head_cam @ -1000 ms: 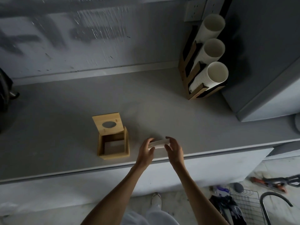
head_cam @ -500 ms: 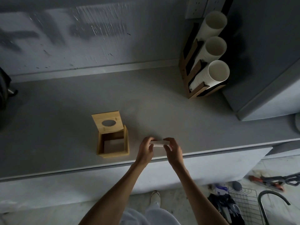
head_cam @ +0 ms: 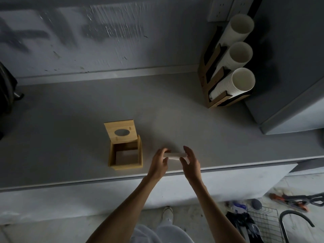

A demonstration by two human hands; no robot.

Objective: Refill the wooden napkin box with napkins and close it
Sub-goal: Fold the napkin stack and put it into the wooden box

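Observation:
The wooden napkin box (head_cam: 126, 167) stands on the grey counter (head_cam: 70, 120) left of centre. Its hinged lid (head_cam: 121, 131), with an oval hole, is tipped back and open; the inside looks bare. Just right of the box, near the counter's front edge, a white stack of napkins (head_cam: 174, 155) is held between both hands above the surface. My left hand (head_cam: 158, 163) grips its left end with curled fingers. My right hand (head_cam: 189, 163) holds the right end, fingers bent around it.
A wooden rack (head_cam: 213, 81) with three stacks of white paper cups (head_cam: 242, 81) leans at the back right. A grey cabinet (head_cam: 289, 102) stands beside it. Below the counter on the floor lie a wire basket (head_cam: 263, 223) and tools (head_cam: 298, 200).
The napkin stack stays between my hands just right of the box. My fingers have shifted along its ends, and the right hand has opened a little.

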